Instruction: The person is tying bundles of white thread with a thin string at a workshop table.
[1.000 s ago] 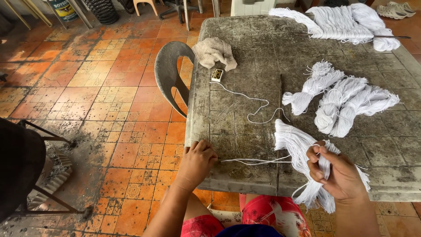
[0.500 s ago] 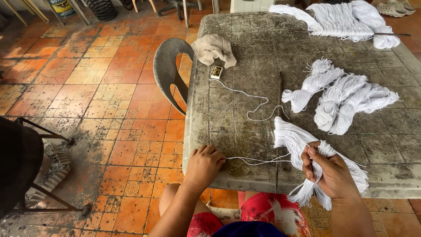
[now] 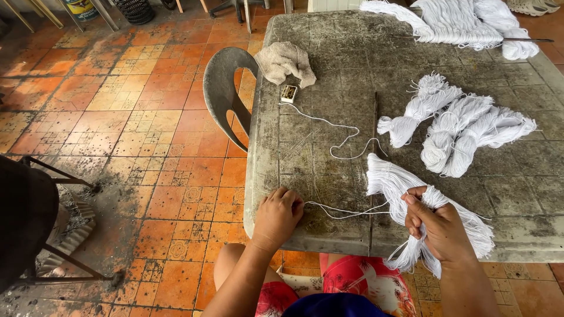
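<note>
Change noted: over the last second the left hand (image 3: 277, 216) has slid right along the table (image 3: 329, 88) edge, from lower centre-left toward centre, and the strand (image 3: 343, 212) between the two hands now lies shorter and tauter than before. The right hand (image 3: 439, 226) has held its place at lower right. This reads as the strand being drawn in and tightened around the bundle.

Left hand: palm down on the near edge, fingers curled narrow, pinching the strand end against the tabletop.

Right hand: fingers closed round the bundle (image 3: 411, 194) of white string, thumb uppermost, wrist angled in from the lower right; loose ends hang below the fist, off the table edge.

Also present: finished skeins (image 3: 464, 126) at centre right, a string heap (image 3: 455, 20) at top right, a cloth (image 3: 286, 61) and a small box (image 3: 288, 93) at upper centre, a chair (image 3: 226, 88) just beside the table's left side
</note>
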